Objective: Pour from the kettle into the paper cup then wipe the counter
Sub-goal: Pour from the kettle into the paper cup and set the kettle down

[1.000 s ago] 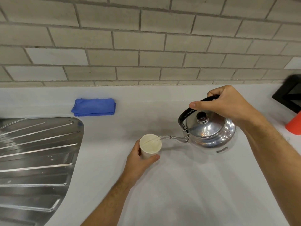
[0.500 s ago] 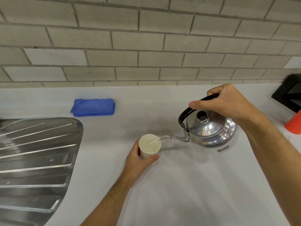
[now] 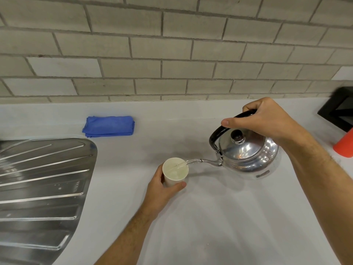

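A shiny steel kettle (image 3: 248, 155) with a black handle and lid knob is tilted to the left above the white counter (image 3: 219, 217). My right hand (image 3: 261, 119) grips its handle from above. A thin clear stream runs from the spout into a white paper cup (image 3: 174, 174) standing upright on the counter. My left hand (image 3: 159, 194) wraps around the cup from the near side. A folded blue cloth (image 3: 108, 126) lies at the back of the counter, left of both hands.
A ribbed steel sink drainboard (image 3: 42, 184) fills the left side. A brick-tiled wall (image 3: 172, 54) runs behind the counter. At the right edge stand a black object (image 3: 338, 113) and an orange-red object (image 3: 344, 145).
Almost nothing has moved. The kettle stays tilted with the stream running into the cup, and both hands keep their grips.
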Action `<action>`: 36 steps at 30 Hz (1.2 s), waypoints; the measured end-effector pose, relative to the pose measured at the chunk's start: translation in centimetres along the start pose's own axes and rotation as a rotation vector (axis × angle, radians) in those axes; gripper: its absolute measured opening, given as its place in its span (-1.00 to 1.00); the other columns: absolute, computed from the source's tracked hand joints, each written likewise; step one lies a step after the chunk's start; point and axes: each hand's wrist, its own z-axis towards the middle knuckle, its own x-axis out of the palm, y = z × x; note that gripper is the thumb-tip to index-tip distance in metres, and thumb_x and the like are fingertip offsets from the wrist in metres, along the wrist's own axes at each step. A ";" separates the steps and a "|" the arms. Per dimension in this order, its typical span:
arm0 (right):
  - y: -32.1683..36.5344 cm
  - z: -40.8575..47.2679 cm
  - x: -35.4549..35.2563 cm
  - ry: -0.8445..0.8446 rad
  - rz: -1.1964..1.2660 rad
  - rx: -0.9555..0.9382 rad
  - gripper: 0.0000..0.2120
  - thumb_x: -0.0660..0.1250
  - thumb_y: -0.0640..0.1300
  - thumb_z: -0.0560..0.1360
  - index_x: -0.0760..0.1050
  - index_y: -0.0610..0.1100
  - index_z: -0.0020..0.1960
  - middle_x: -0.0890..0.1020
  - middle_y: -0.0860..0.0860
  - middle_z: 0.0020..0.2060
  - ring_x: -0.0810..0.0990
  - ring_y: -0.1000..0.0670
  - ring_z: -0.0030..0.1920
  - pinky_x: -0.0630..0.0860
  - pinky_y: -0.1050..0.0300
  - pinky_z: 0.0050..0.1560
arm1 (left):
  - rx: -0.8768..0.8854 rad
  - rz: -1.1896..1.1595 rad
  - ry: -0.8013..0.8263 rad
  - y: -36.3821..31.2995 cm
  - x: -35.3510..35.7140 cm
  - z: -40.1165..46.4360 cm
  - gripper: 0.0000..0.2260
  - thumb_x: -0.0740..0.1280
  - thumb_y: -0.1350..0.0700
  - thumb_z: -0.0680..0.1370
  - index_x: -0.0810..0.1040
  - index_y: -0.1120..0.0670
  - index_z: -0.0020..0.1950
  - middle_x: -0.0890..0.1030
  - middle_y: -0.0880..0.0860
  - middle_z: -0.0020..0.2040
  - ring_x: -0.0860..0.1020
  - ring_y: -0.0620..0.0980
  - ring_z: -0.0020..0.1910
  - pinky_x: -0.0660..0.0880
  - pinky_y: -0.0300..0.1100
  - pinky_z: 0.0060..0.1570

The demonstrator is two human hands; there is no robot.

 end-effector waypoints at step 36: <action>-9.6 9.7 2.6 -0.497 0.852 0.431 -0.71 0.49 0.04 0.24 0.40 -0.03 -0.35 0.28 0.10 -0.59 0.21 0.06 -0.56 0.17 0.15 -0.45 | -0.004 0.005 -0.021 0.9 0.0 0.4 -0.36 0.62 0.08 0.27 0.45 -0.26 0.24 0.59 -0.28 0.15 0.53 -0.29 0.17 0.48 -0.47 0.01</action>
